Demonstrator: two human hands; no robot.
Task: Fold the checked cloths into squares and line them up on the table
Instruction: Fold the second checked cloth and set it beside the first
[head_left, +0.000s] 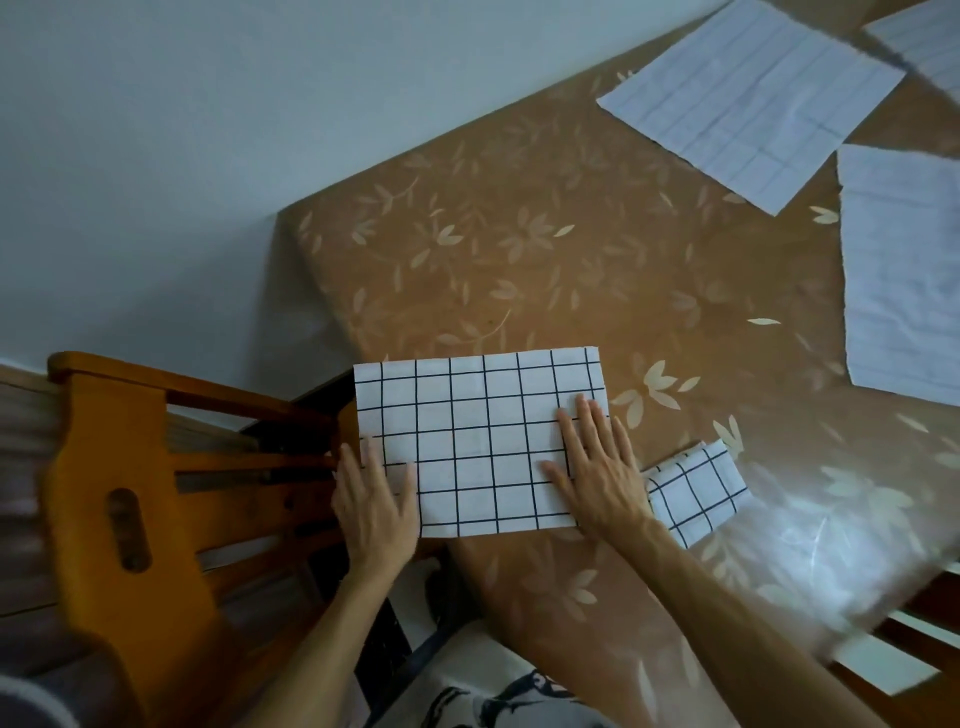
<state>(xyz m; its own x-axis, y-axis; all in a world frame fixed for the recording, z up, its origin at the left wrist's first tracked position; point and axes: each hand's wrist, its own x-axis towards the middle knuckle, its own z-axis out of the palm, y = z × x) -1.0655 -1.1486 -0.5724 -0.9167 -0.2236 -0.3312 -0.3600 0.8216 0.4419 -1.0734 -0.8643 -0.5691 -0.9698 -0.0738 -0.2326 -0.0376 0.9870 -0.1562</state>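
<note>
Left hand (376, 499) and right hand (597, 462) lie flat, fingers straight, gripping nothing, on the half-folded checked cloth (483, 441) at the table (519, 260) corner. Light and limp, it looks best pinched at its corners.

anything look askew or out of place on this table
Yes. The small folded cloth lies tilted beside the half-folded cloth, not squared with it. The larger cloth's left end overhangs the table edge under the left hand; the right hand presses its other end.

Five checked cloths (478, 441), two hands (376, 499), one chair (130, 467), one table (519, 260).
</note>
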